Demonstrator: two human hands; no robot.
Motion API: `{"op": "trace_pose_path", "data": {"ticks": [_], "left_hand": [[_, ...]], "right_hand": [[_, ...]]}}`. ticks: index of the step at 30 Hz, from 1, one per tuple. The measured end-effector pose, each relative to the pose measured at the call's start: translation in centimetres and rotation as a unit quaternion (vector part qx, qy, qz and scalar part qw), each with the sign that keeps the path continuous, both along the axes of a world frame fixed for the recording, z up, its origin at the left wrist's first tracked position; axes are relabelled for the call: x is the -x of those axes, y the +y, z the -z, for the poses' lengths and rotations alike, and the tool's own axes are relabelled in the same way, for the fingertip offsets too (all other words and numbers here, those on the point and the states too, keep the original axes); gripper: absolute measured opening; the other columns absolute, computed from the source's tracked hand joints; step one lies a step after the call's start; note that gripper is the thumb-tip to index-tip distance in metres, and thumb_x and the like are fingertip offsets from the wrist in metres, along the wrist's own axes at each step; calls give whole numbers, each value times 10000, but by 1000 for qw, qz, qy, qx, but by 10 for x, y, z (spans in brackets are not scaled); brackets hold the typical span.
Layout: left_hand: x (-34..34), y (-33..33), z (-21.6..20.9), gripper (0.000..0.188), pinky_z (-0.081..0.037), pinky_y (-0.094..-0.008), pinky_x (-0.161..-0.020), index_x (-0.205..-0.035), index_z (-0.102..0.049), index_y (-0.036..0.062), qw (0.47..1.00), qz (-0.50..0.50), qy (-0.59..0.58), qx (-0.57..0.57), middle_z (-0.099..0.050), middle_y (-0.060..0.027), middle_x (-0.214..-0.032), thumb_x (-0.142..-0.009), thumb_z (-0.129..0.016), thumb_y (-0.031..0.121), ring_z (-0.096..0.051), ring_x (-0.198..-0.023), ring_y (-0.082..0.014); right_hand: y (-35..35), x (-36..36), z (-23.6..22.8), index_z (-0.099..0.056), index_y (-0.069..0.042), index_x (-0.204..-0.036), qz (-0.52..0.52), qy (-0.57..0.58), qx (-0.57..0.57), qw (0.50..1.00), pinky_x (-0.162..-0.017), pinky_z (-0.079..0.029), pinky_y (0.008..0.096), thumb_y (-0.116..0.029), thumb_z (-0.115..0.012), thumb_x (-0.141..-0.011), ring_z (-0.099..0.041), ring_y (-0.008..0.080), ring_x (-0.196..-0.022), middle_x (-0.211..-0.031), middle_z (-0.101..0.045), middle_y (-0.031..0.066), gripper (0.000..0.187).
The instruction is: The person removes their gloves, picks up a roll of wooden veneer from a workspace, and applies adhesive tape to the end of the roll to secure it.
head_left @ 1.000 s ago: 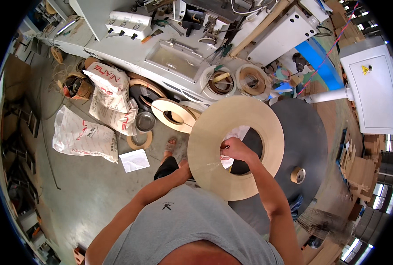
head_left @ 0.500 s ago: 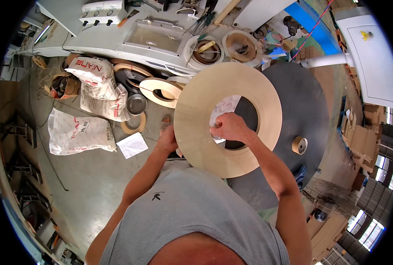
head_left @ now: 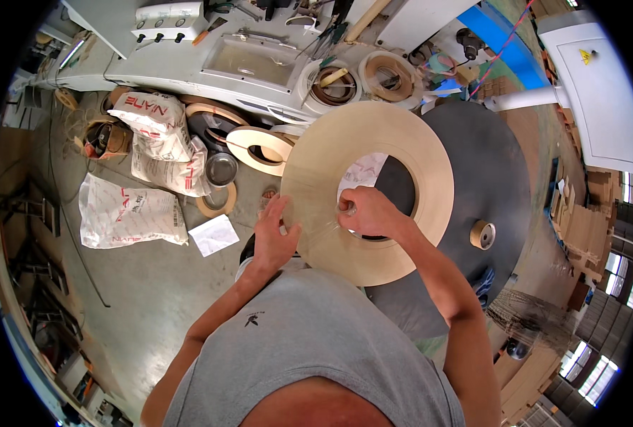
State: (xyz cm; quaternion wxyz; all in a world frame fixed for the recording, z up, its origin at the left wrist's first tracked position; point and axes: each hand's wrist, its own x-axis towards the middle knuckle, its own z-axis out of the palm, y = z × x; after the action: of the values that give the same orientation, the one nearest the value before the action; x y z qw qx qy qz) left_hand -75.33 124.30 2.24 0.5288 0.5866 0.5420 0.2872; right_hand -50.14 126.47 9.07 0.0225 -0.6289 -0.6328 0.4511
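On the floor to your left lie white sacks (head_left: 133, 217) and a scrap of paper (head_left: 214, 235), with smaller tape rolls (head_left: 258, 148) leaning by the machine.

Your left hand (head_left: 273, 238) presses flat, fingers spread, against the outer edge of the big pale coil of edge banding (head_left: 394, 153). Your right hand (head_left: 366, 212) is closed over the coil's inner rim at its lower left, thumb side hooked into the centre hole. So the coil sits between your hands and reaches away from them, up and to the right, half over the dark round turntable (head_left: 494, 178) and tilted, as far as the bent view lets one judge.

The risk is the windings: held only at one side, the unsupported far side could sag and the inner turns telescope out. A flat palm also gives little hold, so the coil may slide off toward the floor. Mind the small hub (head_left: 482, 234) on the turntable; the coil could catch on it.
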Motion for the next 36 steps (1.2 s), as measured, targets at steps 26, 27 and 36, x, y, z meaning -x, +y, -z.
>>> {"op": "trace_pose_path", "data": {"ticks": [26,27,36], "left_hand": [[-43,7,-23,516,-538,-445,-832,-1188,-564,12,937,190,39,-291,-628,-180,-1105,-739,-806,90,-626,-1004,-380],[-37,4,-26,513,-543,-447,-824,-1187,-563,8,942,180,43,-281,-638,-189,-1090,-739,-804,73,-635,-988,-388],[19,-14,-27,497,-550,-398,-856,-1210,-566,7,975,55,67,-206,-660,-186,-1044,-740,-726,4,-677,-961,-361]], "right_hand": [[-46,-8,16,-574,40,-1326,244,165,-35,955,-671,-515,334,-148,-563,-963,-647,159,-734,-862,-699,150,409],[-45,-3,19,-574,40,-1326,246,166,-33,954,-671,-515,334,-148,-563,-963,-647,159,-734,-862,-699,150,409],[-31,28,57,-645,11,-981,353,313,129,872,-709,-436,286,-333,-564,-1020,-487,95,-763,-822,-571,-17,355]]}}
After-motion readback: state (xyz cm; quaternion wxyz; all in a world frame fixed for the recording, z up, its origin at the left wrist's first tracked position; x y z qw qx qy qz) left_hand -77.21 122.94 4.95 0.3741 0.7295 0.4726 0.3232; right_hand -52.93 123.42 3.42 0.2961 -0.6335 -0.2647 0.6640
